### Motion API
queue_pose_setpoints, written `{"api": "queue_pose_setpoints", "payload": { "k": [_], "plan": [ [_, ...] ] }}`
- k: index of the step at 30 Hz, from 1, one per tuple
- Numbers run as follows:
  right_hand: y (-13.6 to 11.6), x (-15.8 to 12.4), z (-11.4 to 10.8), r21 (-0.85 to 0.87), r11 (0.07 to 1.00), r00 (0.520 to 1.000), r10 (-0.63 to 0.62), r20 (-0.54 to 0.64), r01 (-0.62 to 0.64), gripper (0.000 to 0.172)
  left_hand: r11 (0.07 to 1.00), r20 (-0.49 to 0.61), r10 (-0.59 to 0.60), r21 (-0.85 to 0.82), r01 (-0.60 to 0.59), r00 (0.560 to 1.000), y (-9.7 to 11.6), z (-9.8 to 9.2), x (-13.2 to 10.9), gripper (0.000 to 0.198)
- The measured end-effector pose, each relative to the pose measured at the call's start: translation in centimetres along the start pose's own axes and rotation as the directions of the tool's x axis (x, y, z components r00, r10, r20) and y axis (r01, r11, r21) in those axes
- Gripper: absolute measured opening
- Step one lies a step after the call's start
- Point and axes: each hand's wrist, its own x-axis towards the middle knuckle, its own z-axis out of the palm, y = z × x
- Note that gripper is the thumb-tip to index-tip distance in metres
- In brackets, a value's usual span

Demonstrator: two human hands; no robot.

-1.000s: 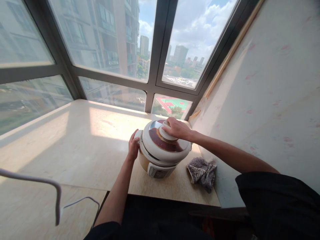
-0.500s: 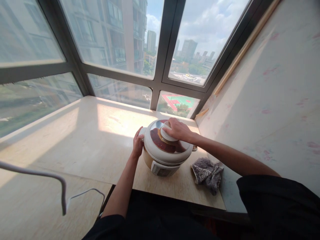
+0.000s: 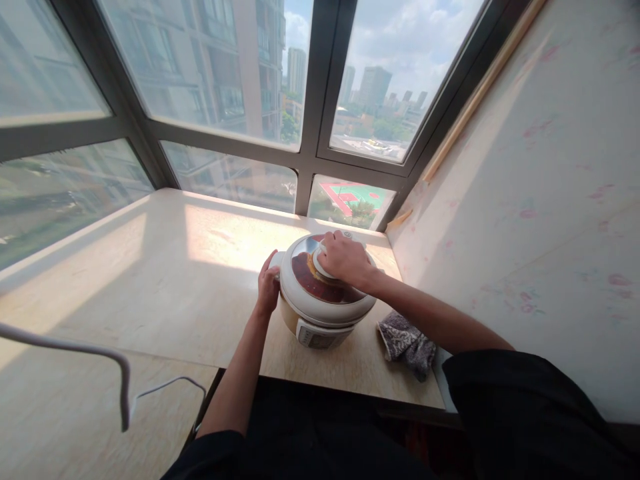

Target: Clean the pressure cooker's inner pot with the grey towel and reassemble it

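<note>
A white and tan electric cooker [image 3: 320, 308] with a control panel on its front stands on the pale counter. Its lid [image 3: 316, 280] of dark see-through glass has a broad white rim and rests on top. My left hand [image 3: 269, 283] is closed around the white side handle at the cooker's left. Over the lid's central knob [image 3: 323, 265] curl the fingers of my right hand [image 3: 346, 259], hiding most of it. Just right of the cooker, below my right forearm, a crumpled grey-brown patterned cloth [image 3: 407, 345] lies on the counter.
Framed windows [image 3: 230, 177] rise behind the pale counter [image 3: 165, 293]. A flower-patterned wall [image 3: 530, 220] bounds it on the right. At the left front, a bent grey tube or cable [image 3: 90, 347] and a thinner cord [image 3: 170, 381] cross the view.
The whole view has shifted slightly, so the cooker appears a little further left. My right hand has turned slightly on the knob, its fingers more curled over it. My left hand keeps the handle.
</note>
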Motion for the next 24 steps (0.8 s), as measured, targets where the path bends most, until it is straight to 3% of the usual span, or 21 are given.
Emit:
{"api": "queue_pose_setpoints", "payload": {
  "k": [6,24],
  "plan": [
    [0.7,-0.3,1.3,0.002,0.999,0.992,-0.033,-0.120,0.034,0.037,1.000,-0.006,-0.005,0.019,0.005,1.000,0.5,0.3,-0.1,0.069],
    [2.9,0.0,2.4,0.122,0.970,0.963,-0.186,-0.194,0.211,0.036,0.998,0.012,-0.016,0.067,0.015,1.000,0.5,-0.2,0.0,0.071]
  ]
}}
